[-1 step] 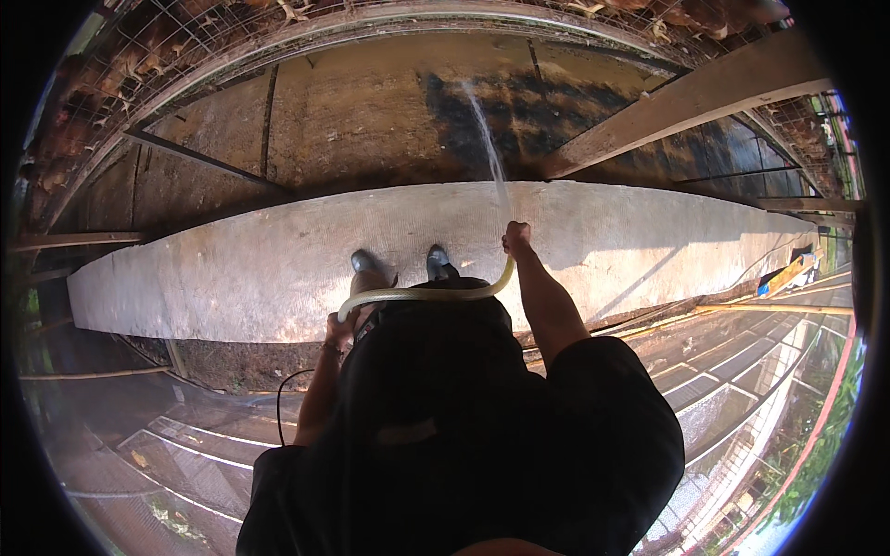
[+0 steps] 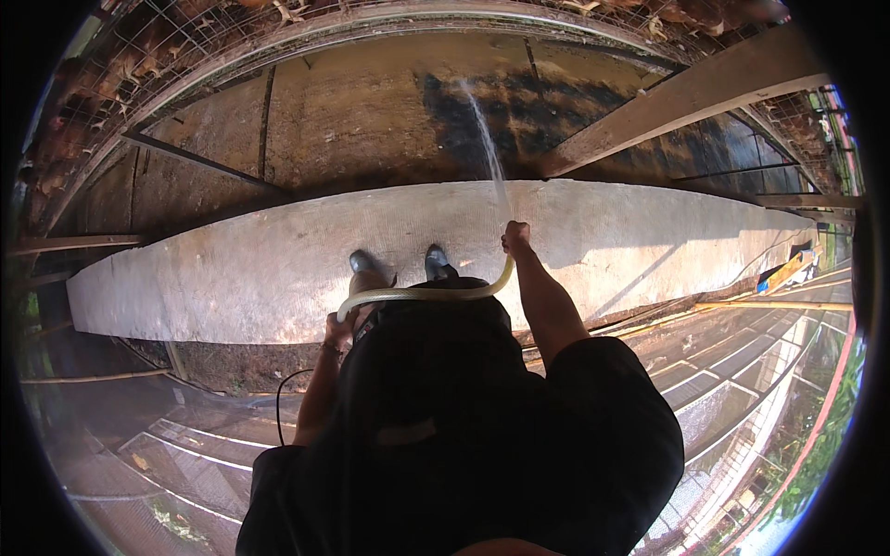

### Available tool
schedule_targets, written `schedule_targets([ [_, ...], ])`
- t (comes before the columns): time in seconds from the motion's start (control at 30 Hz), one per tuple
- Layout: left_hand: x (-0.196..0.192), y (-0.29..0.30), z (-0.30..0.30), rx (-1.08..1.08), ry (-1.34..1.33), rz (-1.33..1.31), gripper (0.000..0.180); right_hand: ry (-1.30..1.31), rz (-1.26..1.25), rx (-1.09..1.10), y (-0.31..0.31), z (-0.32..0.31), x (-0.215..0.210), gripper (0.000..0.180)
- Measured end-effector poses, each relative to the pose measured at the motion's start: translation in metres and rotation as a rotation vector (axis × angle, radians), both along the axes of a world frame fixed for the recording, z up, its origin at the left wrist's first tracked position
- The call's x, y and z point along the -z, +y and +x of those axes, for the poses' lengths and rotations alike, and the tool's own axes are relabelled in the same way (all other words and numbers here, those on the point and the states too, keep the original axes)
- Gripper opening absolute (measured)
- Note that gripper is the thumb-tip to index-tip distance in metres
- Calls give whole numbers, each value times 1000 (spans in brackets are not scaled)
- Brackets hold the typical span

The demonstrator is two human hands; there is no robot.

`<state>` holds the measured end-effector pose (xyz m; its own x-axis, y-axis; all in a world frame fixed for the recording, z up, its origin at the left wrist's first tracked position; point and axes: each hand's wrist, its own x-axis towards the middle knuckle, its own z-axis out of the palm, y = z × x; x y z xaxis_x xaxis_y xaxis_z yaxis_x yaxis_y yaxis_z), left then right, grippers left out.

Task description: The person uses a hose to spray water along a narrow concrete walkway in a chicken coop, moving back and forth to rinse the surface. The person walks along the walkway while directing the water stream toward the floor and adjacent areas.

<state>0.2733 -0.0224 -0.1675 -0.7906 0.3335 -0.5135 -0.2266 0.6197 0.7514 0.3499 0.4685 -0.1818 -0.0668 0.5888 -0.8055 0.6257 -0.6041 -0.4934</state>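
Looking straight down here, the hose (image 2: 426,294) sits across the front of the body, its middle stretch running roughly 9 to 3 o'clock between the 2 hands before it bends up to 12 at the right hand (image 2: 516,238). That hand is curled tight round the outlet end, though I can't tell if a thumb is pinching the mouth. The left hand (image 2: 340,330) is back at about 8 o'clock from it, fingers wrapped round the other end of the curve. Key bit: the water jet (image 2: 484,130) leaves the right hand toward 11 o'clock and hits the dark wet patch (image 2: 440,120), so the right hand is way nearer the spray. Material-wise, the hose is pale yellowish, round and bendy, probably plastic. The walkway (image 2: 222,269) under the 2 grey boots (image 2: 436,259) looks like rough, finely ridged concrete, and the brown surface (image 2: 352,111) past its edge is stained and grimy. A chunky squared wooden beam (image 2: 677,107) slants off at 2 o'clock from the right hand, and wire mesh cages (image 2: 176,37) with reddish-brown feathered birds (image 2: 723,14) curve round the top, 10 to 1 o'clock.
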Motion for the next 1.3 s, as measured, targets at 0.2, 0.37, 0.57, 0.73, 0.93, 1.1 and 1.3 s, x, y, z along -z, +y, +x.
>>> schedule_targets([
  [0.2,12,5,2,152,224,45,32,43,31,74,6,34,-8,22],
  [0.37,4,10,0,151,-33,-9,35,40,100,71,8,52,-15,24],
  [0.57,7,13,4,211,173,77,33,-31,40,19,9,59,-7,25],
  [0.73,11,10,3,225,143,6,31,-57,80,19,11,64,4,26],
  [0.93,-17,28,0,127,-10,-6,32,-30,174,12,22,60,2,26],
  [1.1,-48,36,7,102,-104,-55,32,-2,128,28,14,63,-5,28],
  [1.3,-38,32,6,106,-43,-52,32,26,92,-5,17,57,-2,28],
])
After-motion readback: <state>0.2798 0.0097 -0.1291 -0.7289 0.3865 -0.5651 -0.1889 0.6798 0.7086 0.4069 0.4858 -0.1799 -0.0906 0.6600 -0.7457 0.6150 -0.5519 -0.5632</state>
